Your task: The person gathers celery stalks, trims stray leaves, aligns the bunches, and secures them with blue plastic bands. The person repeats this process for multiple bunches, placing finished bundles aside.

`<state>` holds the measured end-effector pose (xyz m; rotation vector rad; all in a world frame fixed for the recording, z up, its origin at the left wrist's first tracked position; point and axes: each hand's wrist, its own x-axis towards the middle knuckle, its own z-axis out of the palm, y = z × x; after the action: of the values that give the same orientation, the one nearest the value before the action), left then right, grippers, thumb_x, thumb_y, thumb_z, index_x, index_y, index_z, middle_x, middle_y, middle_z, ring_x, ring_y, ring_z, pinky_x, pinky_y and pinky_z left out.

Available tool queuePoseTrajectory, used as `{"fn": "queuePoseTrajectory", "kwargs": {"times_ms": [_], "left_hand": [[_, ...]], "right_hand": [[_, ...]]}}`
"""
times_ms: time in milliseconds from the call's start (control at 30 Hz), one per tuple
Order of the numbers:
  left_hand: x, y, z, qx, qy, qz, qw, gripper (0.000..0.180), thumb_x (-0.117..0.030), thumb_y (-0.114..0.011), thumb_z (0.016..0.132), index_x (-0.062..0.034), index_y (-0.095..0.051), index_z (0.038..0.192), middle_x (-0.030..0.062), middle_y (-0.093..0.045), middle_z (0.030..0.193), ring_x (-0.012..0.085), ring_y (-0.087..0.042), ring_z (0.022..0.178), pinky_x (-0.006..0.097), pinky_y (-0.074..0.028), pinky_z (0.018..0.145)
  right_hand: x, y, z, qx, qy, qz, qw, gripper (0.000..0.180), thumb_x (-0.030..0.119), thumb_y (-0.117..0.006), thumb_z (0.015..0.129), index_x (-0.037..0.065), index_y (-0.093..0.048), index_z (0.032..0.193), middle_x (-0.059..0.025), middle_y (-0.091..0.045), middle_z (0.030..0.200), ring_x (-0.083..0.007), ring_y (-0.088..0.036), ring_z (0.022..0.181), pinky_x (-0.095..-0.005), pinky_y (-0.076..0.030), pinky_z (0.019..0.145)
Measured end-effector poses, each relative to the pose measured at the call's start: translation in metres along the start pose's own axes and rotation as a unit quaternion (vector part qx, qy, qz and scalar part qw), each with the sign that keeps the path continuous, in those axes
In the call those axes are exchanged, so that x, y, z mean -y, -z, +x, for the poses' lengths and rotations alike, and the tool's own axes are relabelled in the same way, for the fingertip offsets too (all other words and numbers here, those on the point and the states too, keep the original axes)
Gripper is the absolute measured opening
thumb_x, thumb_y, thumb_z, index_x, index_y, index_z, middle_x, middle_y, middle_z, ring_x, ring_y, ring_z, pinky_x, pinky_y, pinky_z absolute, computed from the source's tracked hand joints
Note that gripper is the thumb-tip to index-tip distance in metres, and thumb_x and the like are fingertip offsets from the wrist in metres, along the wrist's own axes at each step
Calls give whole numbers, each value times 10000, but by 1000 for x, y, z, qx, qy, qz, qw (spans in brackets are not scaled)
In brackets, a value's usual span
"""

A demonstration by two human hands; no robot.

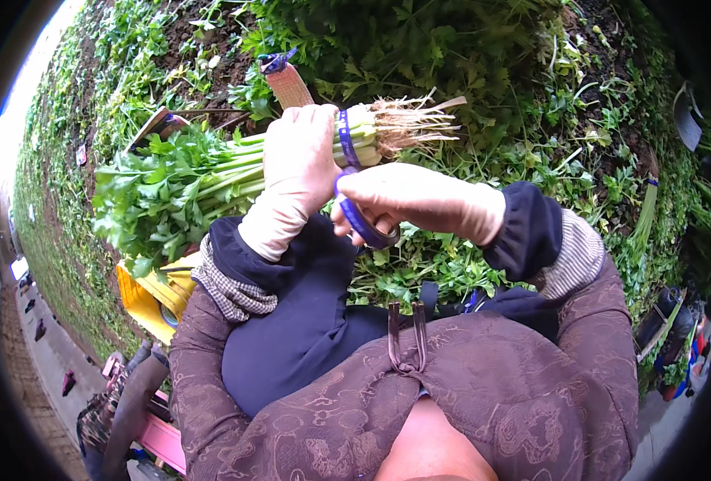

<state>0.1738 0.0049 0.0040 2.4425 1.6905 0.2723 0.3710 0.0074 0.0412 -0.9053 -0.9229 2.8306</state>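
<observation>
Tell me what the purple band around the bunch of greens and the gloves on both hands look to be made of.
The flat purple band looks like glossy plastic tape or ribbon: smooth, thin, and it curls into a loop by the right hand. The pale beige gloves, seen on the left hand too, look like matte thin rubber or tight knit; close fit, no sheen, weave too blurred to tell.

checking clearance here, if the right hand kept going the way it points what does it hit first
The right hand points toward the person's left, holding the purple band. Straight on, it would likely meet the left hand first, which grips the celery bunch; the two already look to be touching, though depth is unclear.
</observation>
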Motion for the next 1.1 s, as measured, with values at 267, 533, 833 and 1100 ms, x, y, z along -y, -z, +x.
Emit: {"fn": "queuePoseTrajectory", "kwargs": {"times_ms": [267, 533, 833, 1100], "left_hand": [[-4, 3, 5, 7, 2, -50, 999, 541, -176, -814, 569, -63, -591, 1049, 123, -635, 984, 340, -610, 925, 428, -496, 792], [-5, 4, -1, 23, 18, -42, 999, 668, -248, -875, 531, -70, -583, 1105, 96, -640, 1003, 298, -610, 966, 401, -469, 877], [-6, 13, 3, 52, 48, -72, 995, 641, -191, -822, 610, -59, -587, 1192, 128, -659, 1100, 328, -606, 1068, 414, -468, 946], [-1, 6, -3, -9, 13, -293, 956, 680, -202, -790, 639, -67, -558, 1263, 129, -636, 1040, 312, -623, 1009, 399, -514, 825]], "right_hand": [[77, 58, 69, -191, 595, -579, 524, 468, 397, -791, 723, 33, -652, 983, -137, -552, 1269, -384, -566, 1155, -457, -473, 994], [8, 135, 135, -334, 121, -423, 834, 616, 605, -537, 917, 21, -707, 821, -190, -684, 769, -317, -690, 779, -436, -522, 742], [-74, -10, 39, -127, 8, 268, 955, 439, 483, -510, 1005, 81, -584, 847, -47, -618, 737, -149, -600, 617, -300, -517, 600], [59, -1, 9, -53, 422, -616, 663, 924, 581, -829, 672, 12, -518, 1330, -234, -327, 1532, -442, -281, 1436, -530, -313, 1150]]}}
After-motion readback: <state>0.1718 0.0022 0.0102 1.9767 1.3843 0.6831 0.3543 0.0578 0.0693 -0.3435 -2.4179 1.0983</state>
